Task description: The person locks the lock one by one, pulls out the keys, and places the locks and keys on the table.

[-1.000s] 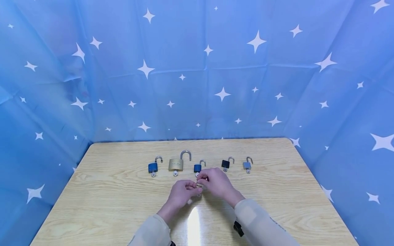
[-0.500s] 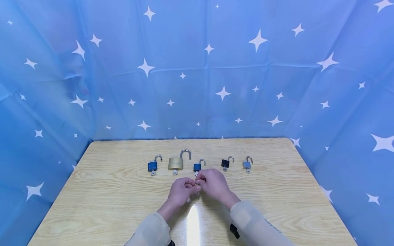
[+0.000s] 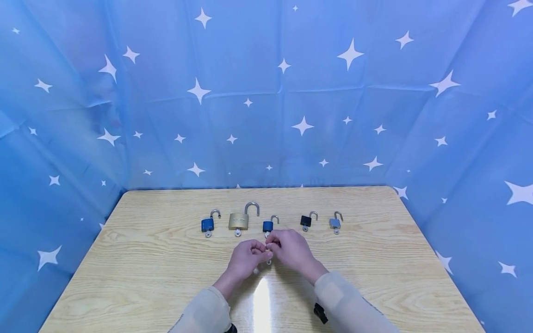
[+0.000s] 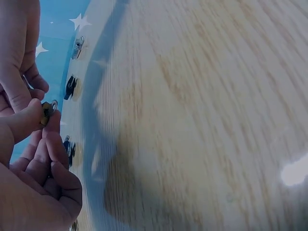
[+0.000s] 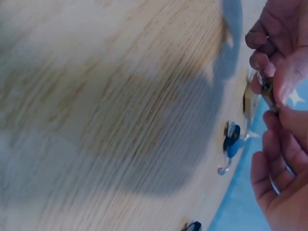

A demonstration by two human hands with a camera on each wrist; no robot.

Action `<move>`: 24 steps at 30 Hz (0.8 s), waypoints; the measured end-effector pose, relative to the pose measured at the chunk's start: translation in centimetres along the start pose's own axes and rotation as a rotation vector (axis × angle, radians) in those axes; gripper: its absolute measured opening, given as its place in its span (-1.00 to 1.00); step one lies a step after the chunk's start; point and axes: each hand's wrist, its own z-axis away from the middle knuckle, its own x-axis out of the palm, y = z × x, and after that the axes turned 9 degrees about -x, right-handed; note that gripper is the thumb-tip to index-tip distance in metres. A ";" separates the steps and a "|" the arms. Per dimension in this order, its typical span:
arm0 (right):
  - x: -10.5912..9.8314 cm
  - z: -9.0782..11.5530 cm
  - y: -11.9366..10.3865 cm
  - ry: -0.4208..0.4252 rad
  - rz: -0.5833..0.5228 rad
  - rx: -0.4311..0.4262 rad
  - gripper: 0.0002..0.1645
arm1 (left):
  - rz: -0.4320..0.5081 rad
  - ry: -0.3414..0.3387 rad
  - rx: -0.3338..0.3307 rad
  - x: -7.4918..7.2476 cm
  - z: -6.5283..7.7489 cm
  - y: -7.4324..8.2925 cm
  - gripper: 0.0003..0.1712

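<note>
Between the thumb and fingers of my left hand [image 3: 245,258] is a small brass padlock [image 5: 267,92], pinched by its body. A key [image 3: 269,262] sticks out of its bottom, on the side toward me. My right hand [image 3: 292,249] pinches the padlock's other end with thumb and forefinger, and the shackle is hidden by the fingertips. Both hands meet over the middle of the table, just in front of a small blue padlock [image 3: 268,226] with its shackle open.
More padlocks with raised shackles and keys lie in the same row: a larger blue one [image 3: 207,225], a big brass one [image 3: 238,221], a black one [image 3: 306,220] and a silver one [image 3: 335,223]. A blue star-patterned curtain [image 3: 250,120] surrounds the wooden table [image 3: 137,259].
The hands have come closer together. One second ago the small padlock's shackle showed between them; now the fingers cover it. The row of padlocks has stayed in place.
</note>
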 end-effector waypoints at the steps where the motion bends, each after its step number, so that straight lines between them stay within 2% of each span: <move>1: 0.0 0.1 0.1 0.006 -0.007 0.004 -0.94 | -0.005 0.000 0.001 0.0 0.0 0.0 -0.75; 7: -0.2 0.7 0.4 0.042 -0.013 0.068 -0.81 | -0.007 0.015 0.000 0.0 -0.1 -0.3 -0.71; 15: 0.6 2.4 1.1 -0.030 -0.119 0.079 -0.86 | 0.055 0.038 -0.046 -0.2 -0.5 -0.2 -0.73; 20: 1.4 3.0 0.3 -0.036 -0.167 0.111 -0.88 | 0.063 0.046 -0.047 -0.2 -0.5 -0.3 -0.74; 24: 2.0 3.1 -0.5 0.013 -0.215 0.127 -0.91 | 0.072 0.053 -0.056 -0.2 -0.5 -0.2 -0.74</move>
